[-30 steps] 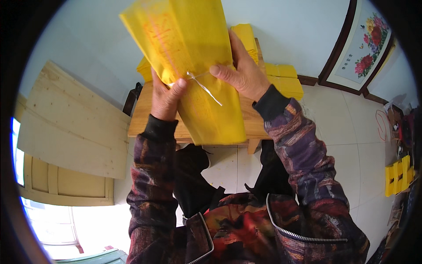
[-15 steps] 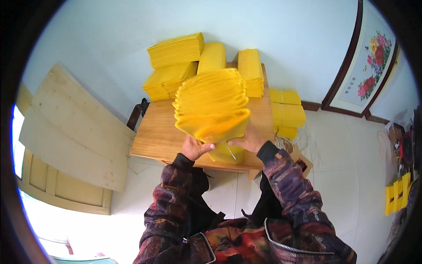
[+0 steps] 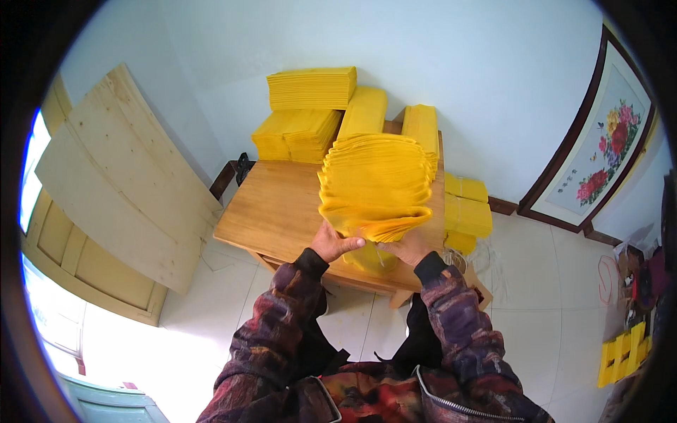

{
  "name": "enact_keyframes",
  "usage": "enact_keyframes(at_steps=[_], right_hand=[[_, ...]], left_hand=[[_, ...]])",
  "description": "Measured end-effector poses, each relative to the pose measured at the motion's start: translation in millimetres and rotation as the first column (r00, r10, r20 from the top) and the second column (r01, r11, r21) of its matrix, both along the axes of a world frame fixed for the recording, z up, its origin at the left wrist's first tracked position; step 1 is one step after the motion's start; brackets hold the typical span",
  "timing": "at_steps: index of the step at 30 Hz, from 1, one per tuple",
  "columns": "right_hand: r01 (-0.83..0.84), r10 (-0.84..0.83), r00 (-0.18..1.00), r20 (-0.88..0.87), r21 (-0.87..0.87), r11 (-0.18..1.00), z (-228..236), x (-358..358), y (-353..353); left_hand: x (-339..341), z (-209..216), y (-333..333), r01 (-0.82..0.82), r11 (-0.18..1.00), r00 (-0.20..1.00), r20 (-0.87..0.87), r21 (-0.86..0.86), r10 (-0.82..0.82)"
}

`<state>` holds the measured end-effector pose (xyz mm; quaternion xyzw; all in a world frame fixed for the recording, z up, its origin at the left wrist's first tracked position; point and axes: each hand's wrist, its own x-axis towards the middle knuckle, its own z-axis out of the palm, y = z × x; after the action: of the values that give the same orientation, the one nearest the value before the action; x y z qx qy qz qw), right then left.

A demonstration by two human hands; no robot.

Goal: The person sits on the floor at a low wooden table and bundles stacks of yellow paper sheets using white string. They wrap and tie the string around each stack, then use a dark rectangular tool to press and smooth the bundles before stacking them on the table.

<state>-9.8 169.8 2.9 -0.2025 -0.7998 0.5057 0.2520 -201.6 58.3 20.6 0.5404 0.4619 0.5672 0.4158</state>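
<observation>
Between my two hands is a thick bundle of yellow folded mesh sheets (image 3: 377, 183), held up over the near part of the wooden table (image 3: 275, 204). Its layered, ruffled edges face up and outward. My left hand (image 3: 335, 243) is closed round the lower left of the bundle, the thumb pointing inward. On the lower right my right hand (image 3: 409, 247) grips it too, with most of its fingers hidden behind the sheets. The bundle narrows where the hands hold it, and a yellow end shows below them.
Stacks of yellow folded sheets (image 3: 296, 134) stand at the table's back. More yellow bundles (image 3: 469, 215) are piled right of it, beside loose pale string (image 3: 493, 261). A plywood board (image 3: 127, 176) leans at left. A framed flower picture (image 3: 599, 141) stands against the right wall.
The view has shifted, so the table and stacks sit lower in the picture. The bundle has tipped slightly, and its near fold opens more to the right. Both hands keep their hold.
</observation>
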Motion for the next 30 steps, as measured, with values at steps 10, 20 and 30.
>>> enact_keyframes(at_steps=[10,20,30], right_hand=[[0.105,-0.105,0.994,-0.002,0.041,0.994,-20.5,-7.1,6.2],[-0.003,-0.054,0.98,-0.19,-0.288,0.958,49.3,18.4,-39.6],[0.062,-0.068,0.998,0.017,-0.667,0.742,-14.0,40.3,-32.1]], left_hand=[[-8.1,-1.6,7.5,0.006,0.998,0.996,-0.089,-0.065,-0.012],[7.6,48.9,0.8,0.069,0.996,0.989,0.129,0.055,-0.075],[8.3,-13.1,17.9,0.132,0.844,0.936,0.346,-0.519,0.067]])
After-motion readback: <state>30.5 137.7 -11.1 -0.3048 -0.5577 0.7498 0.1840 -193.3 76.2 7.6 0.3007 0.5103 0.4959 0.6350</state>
